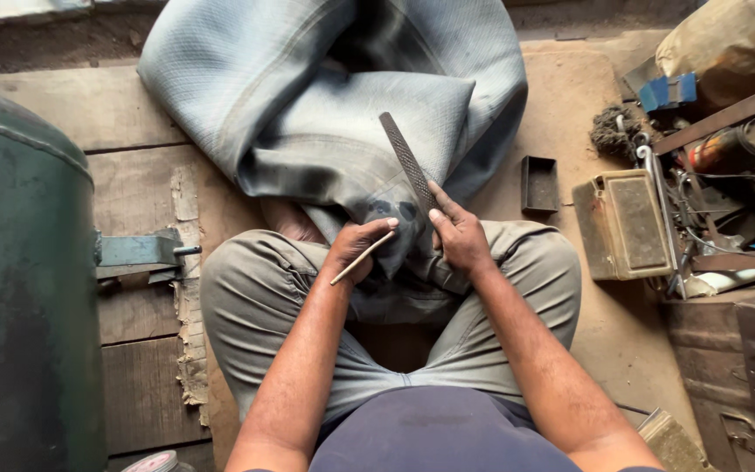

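Resting on the grey tube [342,114], a rasp [408,162] is held by the right hand [458,234], fingers closed round its lower end; a thin stick [362,259] is pinched in the left hand [356,249]. Roughening of the tube's dark spot [391,210], just between the grips, appears to be in hand, calling for short strokes. Room lies ahead; a green tank [19,280] crowds the left, a box [622,225] the right.

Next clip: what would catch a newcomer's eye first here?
The big grey rubber inner tube draped from the top centre onto the seated person's lap. At its lower fold the right hand grips a coarse metal rasp, and the left hand pinches a thin stick.
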